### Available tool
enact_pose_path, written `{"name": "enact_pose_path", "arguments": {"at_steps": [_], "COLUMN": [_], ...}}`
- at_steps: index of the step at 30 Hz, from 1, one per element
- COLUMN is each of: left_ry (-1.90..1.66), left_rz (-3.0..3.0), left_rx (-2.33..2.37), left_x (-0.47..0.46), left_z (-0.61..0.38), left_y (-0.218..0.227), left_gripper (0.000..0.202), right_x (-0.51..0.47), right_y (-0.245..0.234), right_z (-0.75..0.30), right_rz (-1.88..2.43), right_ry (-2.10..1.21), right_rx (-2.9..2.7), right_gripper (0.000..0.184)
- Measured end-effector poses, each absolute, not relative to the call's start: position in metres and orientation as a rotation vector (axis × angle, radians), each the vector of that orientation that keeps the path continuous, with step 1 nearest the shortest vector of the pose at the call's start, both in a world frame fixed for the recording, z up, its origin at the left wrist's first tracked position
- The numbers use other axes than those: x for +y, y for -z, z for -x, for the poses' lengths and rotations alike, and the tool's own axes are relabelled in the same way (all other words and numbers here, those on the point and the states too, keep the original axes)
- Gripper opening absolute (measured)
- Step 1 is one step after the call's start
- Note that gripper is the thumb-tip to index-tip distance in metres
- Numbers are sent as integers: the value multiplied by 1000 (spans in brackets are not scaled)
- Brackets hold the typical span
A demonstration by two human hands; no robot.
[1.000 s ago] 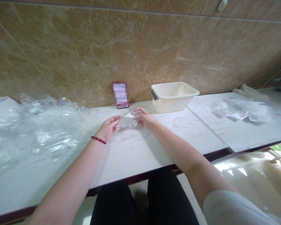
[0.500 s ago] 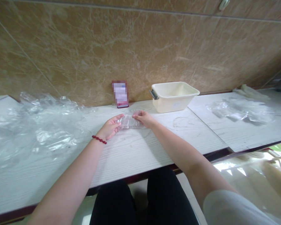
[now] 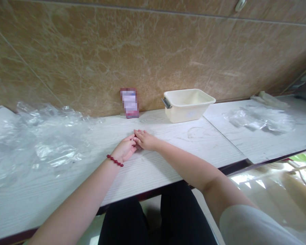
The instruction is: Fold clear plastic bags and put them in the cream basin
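My left hand [image 3: 124,149], with a red bead bracelet [image 3: 114,160] on the wrist, and my right hand [image 3: 146,140] meet fingertip to fingertip on the white wood-grain table [image 3: 153,170], a little in front of the wall. Their fingers are pressed together. The small clear plastic bag seen between them before is squeezed out of sight between the two hands. Both forearms reach forward over the table's near edge.
A heap of crumpled clear plastic [image 3: 38,139] covers the table's left side. A cream plastic tub [image 3: 187,104] and a small dark-red card [image 3: 129,102] stand against the marble wall. More clear plastic [image 3: 257,119] lies on the adjoining table at right.
My hands have closed in on each other and shifted slightly toward me. The clear bag, stretched between them earlier, has been pressed together and no longer shows.
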State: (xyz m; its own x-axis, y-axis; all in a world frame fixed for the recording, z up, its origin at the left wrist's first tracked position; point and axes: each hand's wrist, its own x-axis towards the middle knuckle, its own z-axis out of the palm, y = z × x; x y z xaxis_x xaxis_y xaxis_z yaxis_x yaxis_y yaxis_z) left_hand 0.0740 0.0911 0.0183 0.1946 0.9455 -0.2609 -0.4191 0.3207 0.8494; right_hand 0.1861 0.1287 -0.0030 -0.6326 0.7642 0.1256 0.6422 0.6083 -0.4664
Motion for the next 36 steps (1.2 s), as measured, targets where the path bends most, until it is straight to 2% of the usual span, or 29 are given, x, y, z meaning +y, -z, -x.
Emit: {"name": "enact_pose_path", "arguments": {"at_steps": [12, 17, 20, 22, 26, 29, 36], "left_ry": [-1047, -1065, -1169, -1267, -1397, -1456, -1441], "left_rz": [-645, -646, -636, -640, -697, -741, -891], "left_rx": [996, 1047, 1095, 1080, 994, 965, 870], "left_x": [90, 91, 93, 95, 98, 98, 92], "left_z": [-71, -68, -67, -66, -67, -68, -71], "left_y": [-17, -18, -19, -19, -19, -20, -24], "left_gripper": [62, 64, 67, 68, 70, 70, 71], "right_x": [153, 164, 165, 161, 143, 128, 113], "right_y": [6, 8, 1, -6, -14, -18, -28], "right_z": [-205, -217, -220, -216, -196, -185, -188], "right_rz": [1528, 1756, 1646, 1529, 1214, 998, 826], "right_ry": [-392, -299, -316, -535, -1200, -1633, -2305], "right_rx": [-2502, -2180, -1876, -1623, -959, -665, -609], "right_gripper": [52, 54, 55, 51, 31, 20, 46]}}
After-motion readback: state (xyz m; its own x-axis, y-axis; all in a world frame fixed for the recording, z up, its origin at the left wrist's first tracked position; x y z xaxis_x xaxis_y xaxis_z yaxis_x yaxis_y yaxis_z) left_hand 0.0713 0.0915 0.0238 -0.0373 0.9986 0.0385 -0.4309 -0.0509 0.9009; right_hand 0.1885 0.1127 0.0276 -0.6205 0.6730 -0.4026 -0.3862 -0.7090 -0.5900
